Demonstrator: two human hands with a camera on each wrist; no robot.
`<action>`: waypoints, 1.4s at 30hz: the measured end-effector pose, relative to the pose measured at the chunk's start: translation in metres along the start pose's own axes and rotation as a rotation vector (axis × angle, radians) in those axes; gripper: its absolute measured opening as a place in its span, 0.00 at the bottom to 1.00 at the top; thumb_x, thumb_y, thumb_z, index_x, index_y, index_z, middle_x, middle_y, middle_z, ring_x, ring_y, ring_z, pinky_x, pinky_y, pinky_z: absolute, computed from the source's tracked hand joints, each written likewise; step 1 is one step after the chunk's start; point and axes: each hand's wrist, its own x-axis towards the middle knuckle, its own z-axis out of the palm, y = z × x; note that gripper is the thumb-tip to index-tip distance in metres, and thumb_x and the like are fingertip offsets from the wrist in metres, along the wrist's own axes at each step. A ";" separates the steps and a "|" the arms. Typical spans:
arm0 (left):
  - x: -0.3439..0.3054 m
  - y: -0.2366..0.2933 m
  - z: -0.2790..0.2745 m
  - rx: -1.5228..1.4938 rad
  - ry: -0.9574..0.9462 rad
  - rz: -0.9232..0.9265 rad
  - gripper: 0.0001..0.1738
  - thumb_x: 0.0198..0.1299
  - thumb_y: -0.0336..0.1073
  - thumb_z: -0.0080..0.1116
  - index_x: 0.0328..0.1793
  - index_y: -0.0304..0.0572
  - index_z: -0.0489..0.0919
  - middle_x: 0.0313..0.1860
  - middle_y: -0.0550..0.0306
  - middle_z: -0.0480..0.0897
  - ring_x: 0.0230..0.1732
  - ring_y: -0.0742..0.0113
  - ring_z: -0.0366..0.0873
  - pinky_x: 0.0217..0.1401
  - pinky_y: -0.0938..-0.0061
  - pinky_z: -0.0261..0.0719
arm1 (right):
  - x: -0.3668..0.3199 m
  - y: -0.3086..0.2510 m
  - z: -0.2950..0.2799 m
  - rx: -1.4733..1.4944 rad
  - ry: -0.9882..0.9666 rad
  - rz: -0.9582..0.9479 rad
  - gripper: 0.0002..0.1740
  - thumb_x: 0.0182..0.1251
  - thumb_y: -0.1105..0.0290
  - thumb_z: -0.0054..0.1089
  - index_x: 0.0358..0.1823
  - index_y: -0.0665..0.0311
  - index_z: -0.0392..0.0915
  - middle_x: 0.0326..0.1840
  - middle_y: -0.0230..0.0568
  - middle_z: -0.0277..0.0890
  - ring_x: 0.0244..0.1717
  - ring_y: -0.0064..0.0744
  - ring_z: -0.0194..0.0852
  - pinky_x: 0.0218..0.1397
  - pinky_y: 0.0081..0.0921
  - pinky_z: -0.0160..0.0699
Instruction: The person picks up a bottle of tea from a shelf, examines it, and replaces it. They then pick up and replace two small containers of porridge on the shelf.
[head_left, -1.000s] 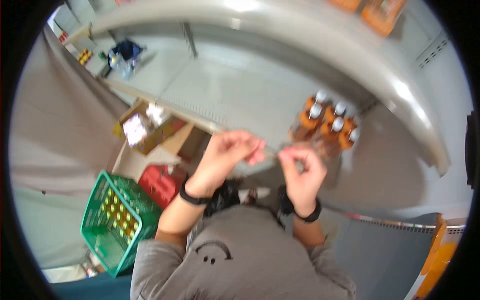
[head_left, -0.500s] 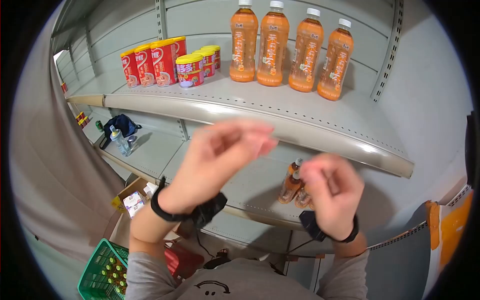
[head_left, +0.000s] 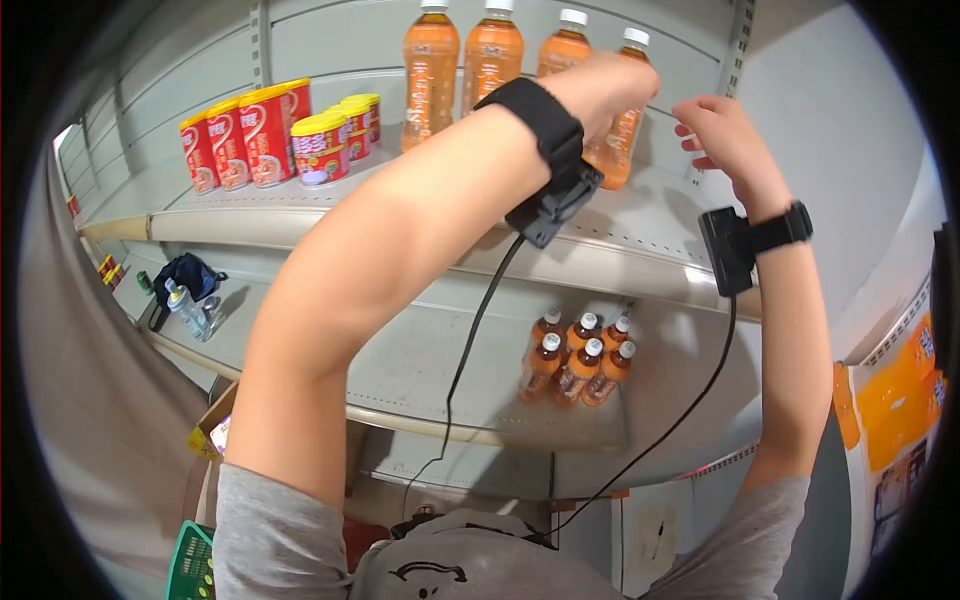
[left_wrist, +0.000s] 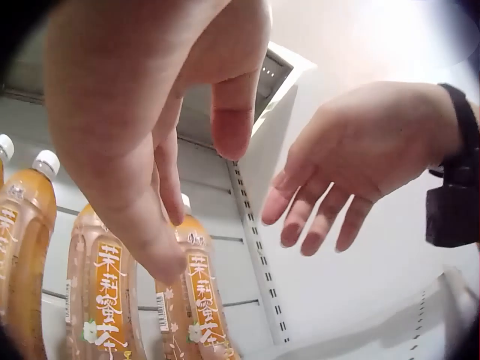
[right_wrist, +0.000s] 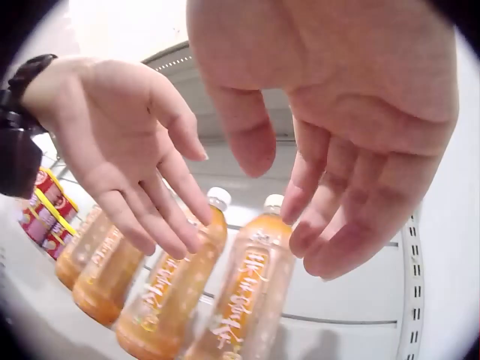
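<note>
Large bottles of orange tea with white caps stand in a row on the upper shelf. My left hand is raised in front of the two right-hand bottles and hides part of them in the head view. Its fingers are loosely bent around nothing. To the right of the rightmost bottle, my right hand is held up with spread, relaxed fingers and holds nothing. In the right wrist view both palms face the bottles, with the fingertips close to the two nearest caps.
Red canisters with yellow lids and shorter red tubs stand left on the upper shelf. Below, small tea bottles are grouped on the lower shelf, with a clear bottle far left. Cables hang from both wrists.
Both hands, earlier close together low in front of the body, have risen to the upper shelf, beside the large bottles. The head view has tilted up from the lower shelf.
</note>
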 end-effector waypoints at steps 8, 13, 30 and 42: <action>0.038 -0.004 0.020 0.170 -0.053 -0.125 0.23 0.51 0.41 0.51 0.52 0.38 0.65 0.43 0.43 0.66 0.37 0.60 0.68 0.39 0.64 0.69 | 0.023 0.019 0.002 0.155 -0.062 0.164 0.21 0.59 0.60 0.48 0.47 0.70 0.68 0.38 0.39 0.70 0.37 0.28 0.69 0.35 0.23 0.75; 0.052 -0.017 0.026 0.224 0.011 -0.068 0.21 0.55 0.33 0.41 0.55 0.34 0.67 0.51 0.42 0.72 0.51 0.53 0.70 0.48 0.60 0.68 | 0.059 0.023 0.013 0.169 -0.099 0.199 0.22 0.57 0.58 0.50 0.49 0.64 0.68 0.40 0.39 0.67 0.37 0.29 0.69 0.33 0.24 0.76; 0.058 -0.014 0.023 0.007 0.078 -0.104 0.17 0.57 0.31 0.40 0.52 0.36 0.70 0.43 0.44 0.76 0.43 0.55 0.75 0.38 0.62 0.73 | 0.085 0.033 0.020 0.231 -0.271 0.180 0.12 0.57 0.70 0.53 0.42 0.67 0.71 0.40 0.37 0.71 0.36 0.28 0.73 0.30 0.20 0.78; -0.074 0.034 -0.008 0.226 0.140 0.718 0.13 0.53 0.31 0.42 0.40 0.34 0.75 0.25 0.42 0.78 0.28 0.57 0.77 0.35 0.71 0.72 | -0.042 -0.024 -0.026 0.355 0.089 -0.385 0.24 0.59 0.68 0.53 0.56 0.69 0.64 0.47 0.47 0.70 0.45 0.27 0.71 0.50 0.21 0.69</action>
